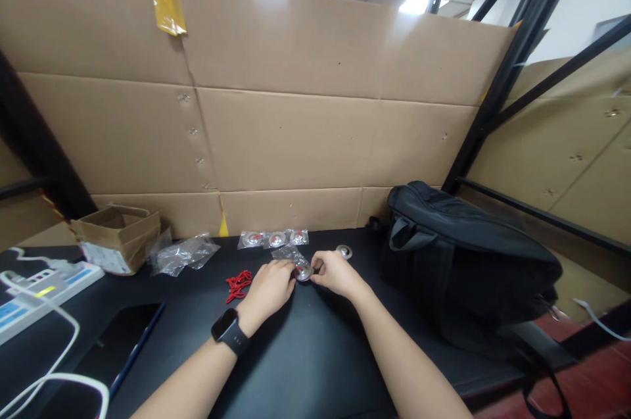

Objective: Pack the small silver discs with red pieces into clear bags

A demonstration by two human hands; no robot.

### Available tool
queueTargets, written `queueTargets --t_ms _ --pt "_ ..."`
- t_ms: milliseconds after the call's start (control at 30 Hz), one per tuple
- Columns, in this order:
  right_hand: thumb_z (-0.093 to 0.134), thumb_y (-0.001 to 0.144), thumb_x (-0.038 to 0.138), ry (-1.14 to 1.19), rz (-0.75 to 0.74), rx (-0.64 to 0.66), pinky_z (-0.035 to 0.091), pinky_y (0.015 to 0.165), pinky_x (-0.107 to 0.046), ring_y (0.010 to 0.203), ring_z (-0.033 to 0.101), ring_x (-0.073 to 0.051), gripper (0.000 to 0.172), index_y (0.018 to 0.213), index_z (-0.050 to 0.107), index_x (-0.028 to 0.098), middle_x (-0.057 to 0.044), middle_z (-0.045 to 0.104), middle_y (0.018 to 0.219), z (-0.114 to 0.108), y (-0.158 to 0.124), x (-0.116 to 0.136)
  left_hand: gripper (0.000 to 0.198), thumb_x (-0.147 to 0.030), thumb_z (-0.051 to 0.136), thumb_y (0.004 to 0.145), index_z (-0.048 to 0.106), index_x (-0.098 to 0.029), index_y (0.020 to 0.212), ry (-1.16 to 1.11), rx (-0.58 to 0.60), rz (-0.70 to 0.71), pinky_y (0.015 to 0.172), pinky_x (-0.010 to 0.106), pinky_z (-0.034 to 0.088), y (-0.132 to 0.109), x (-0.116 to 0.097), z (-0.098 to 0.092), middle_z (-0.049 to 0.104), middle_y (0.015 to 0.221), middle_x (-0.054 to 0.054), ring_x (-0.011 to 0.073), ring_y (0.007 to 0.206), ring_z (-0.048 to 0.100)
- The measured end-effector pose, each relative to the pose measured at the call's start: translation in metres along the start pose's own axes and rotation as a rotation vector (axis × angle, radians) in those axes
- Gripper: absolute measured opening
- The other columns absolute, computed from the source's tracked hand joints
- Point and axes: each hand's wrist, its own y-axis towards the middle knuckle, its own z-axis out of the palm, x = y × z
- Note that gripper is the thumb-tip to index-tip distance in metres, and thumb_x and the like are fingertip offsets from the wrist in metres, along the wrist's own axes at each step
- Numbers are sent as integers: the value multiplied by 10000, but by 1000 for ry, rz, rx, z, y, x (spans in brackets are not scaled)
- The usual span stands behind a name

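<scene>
Disc (pixel 303 273) sitting between left hand (pixel 271 287) and right hand (pixel 338 273) over black tabletop (pixel 310 353), fingertips pinching opposite edges; looking light, stiff, probably slippery; rim likely offering surest hold.

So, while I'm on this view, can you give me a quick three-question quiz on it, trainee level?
1. True or false: the left hand and right hand both have fingers at one round silver metal disc.
2. How many round silver discs in clear plastic packets lie in the row along the brown cardboard wall?
3. Which of these lies closest to the left hand?
A) black fabric bag
B) tangled red cord
C) open brown cardboard box

Key: 1 true; 2 three; 3 B.
</scene>
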Motion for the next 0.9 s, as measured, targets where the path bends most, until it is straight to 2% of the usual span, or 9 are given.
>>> queueTargets --t_ms 167,400,633,700,800,900 --pt "783 695 145 -15 -3 -11 463 642 -208 691 662 -134 198 855 679 196 1 713 770 4 2 -1 298 -185 549 905 658 -219 1180 -41 -9 36 1006 378 433 0 -1 0 673 1258 86 254 1153 603" --pt "815 713 295 -174 77 -83 348 579 -220 720 652 -148 233 867 646 250 35 706 782 11 2 12 186 -158 564 881 662 -204 1031 -51 14 14 924 358 464 1 -6 -7 705 1137 85 246 1047 643" --pt "849 665 433 -262 137 -167 289 568 -232 689 603 -147 362 823 592 232 22 670 776 19 9 16 342 -141 600 856 634 -232 1184 -114 -41 70 996 361 449 1 -3 -4 679 1243 71 244 1133 623" --pt "857 661 399 -201 71 -99 309 576 -222 689 595 -138 360 837 594 227 27 662 782 16 9 10 390 -160 623 853 617 -240 1235 -131 -40 85 1011 364 444 1 -1 -3 674 1258 70 247 1157 613" --pt "821 704 248 -78 -37 34 347 602 -207 688 593 -119 293 892 598 220 44 649 773 7 6 1 417 -192 652 856 606 -252 1267 -156 -18 106 1022 365 442 0 0 -4 672 1266 62 246 1168 608" --pt "789 716 182 -69 -29 19 352 621 -208 692 587 -116 294 924 585 216 50 636 773 1 2 -4 418 -197 660 858 604 -252 1268 -183 0 126 1029 365 443 -1 -1 -7 670 1276 54 241 1170 609"
